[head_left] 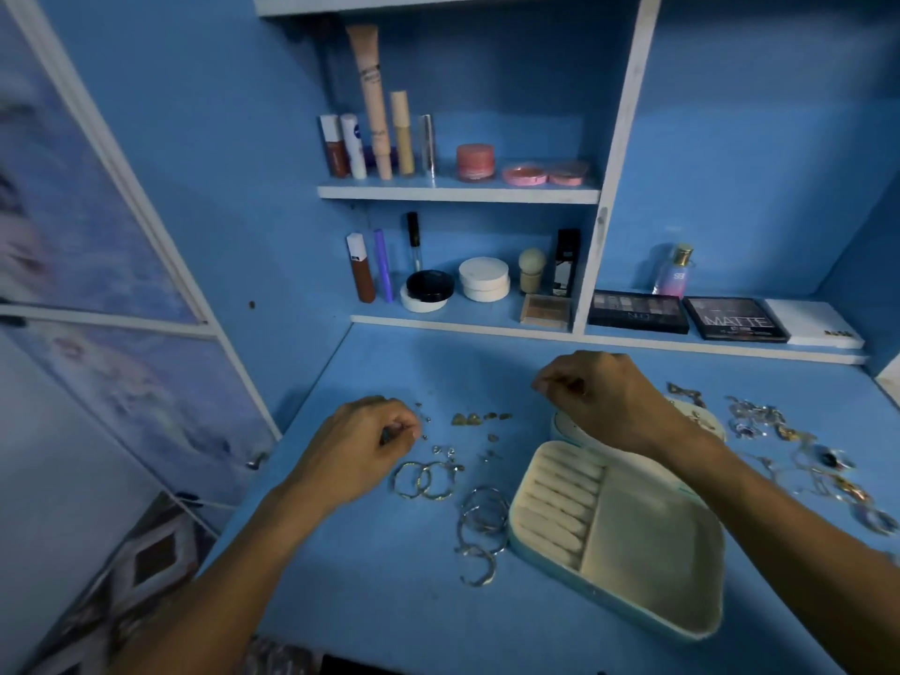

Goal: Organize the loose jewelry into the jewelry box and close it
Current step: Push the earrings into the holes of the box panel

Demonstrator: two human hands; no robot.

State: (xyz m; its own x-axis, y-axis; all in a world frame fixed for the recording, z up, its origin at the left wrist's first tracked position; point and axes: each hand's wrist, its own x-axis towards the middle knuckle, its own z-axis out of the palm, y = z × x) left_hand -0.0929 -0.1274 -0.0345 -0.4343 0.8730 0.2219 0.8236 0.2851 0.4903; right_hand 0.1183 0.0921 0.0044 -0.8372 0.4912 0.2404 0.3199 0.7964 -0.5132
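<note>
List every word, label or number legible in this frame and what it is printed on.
"MATTE": lid of the black palette on the right shelf; the line beneath it is unreadable.
"SB", roughly: pink perfume bottle; blurred.
Eyeshadow palette beside the black one: front-edge lettering too blurred to read.
Tubes on the shelves: print too small to read.

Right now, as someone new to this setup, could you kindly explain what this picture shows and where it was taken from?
No machine here: a person wears one camera on the head, looking down at their own bare hands. The left hand and right hand hover over a blue table, fingers curled, each seemingly pinching a small piece too tiny to identify. An open jewelry box, seemingly empty, lies under the right forearm. Gold hoops, silver hoops and small studs lie left of it; a tangled jewelry pile lies right. Cosmetics stand on shelves behind.
</note>
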